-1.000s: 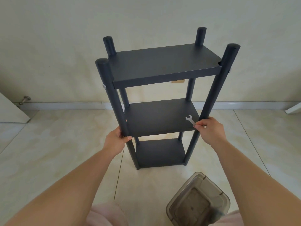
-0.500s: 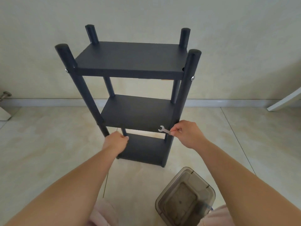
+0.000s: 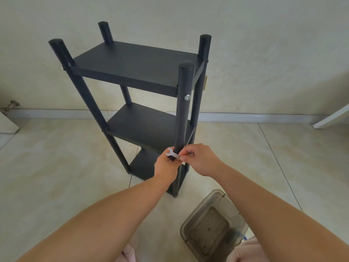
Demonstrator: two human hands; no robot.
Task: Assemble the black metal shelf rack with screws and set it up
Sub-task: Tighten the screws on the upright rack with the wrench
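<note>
The black metal shelf rack (image 3: 136, 69) stands upright on the tiled floor, three shelves between four round posts, turned with one corner toward me. A silver screw (image 3: 187, 97) shows on the near post (image 3: 184, 110) just under the top shelf. My right hand (image 3: 198, 159) pinches a small flat silver wrench (image 3: 172, 153) beside that post at middle-shelf height. My left hand (image 3: 166, 166) reaches in at the same spot, fingers at the post behind the wrench; its fingertips are hidden.
A smoky transparent plastic box (image 3: 213, 226) sits on the floor at the lower right, close to my right forearm. A pale wall and skirting run behind the rack. A door stop (image 3: 11, 104) sticks out at far left; a white edge (image 3: 332, 118) shows far right.
The rack has turned so its right front post now faces me. My left hand left the left front post and moved right to meet my right hand and the wrench.
</note>
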